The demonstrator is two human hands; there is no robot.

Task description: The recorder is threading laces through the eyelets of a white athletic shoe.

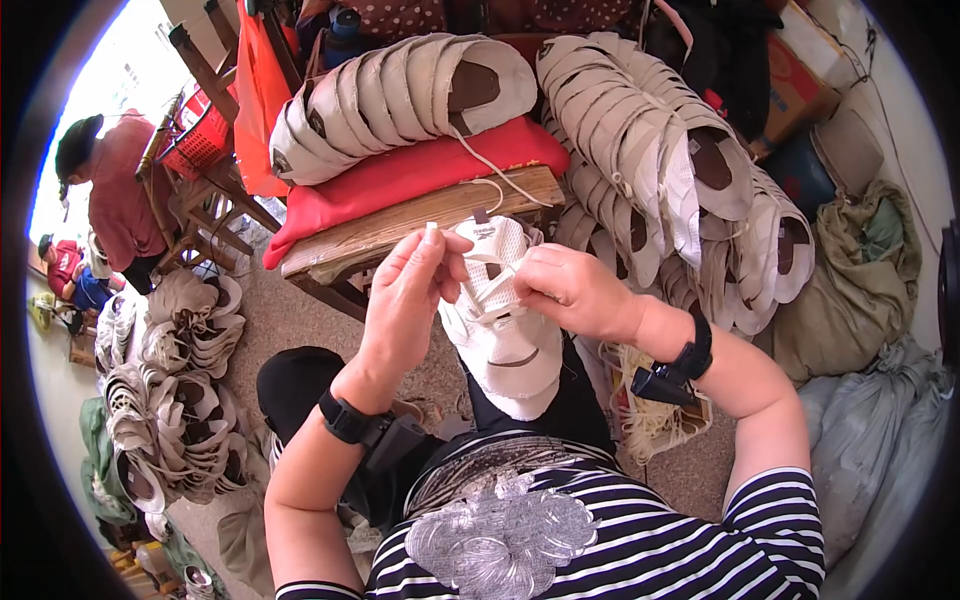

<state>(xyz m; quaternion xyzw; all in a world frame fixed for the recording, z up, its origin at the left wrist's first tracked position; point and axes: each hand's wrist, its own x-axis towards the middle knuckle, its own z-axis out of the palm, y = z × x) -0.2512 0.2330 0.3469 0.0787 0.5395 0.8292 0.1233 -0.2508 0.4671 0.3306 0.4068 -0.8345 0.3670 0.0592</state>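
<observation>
an off-white shoe upper (511, 347) lies between and just below the left hand (415, 268) and right hand (568, 288), rounded end pointing away from them, mesh tongue (495, 236) between them, white lace (494, 292) crossing its opening.

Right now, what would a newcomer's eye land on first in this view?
Probably the bright red cloth on the brown wooden bench, top centre, with a long nested row of off-white shoe uppers lying on it. Next, the white mesh shoe upper near the middle, with the left hand and right hand at its lacing. More nested, pale shoe uppers are piled upper right.
</observation>
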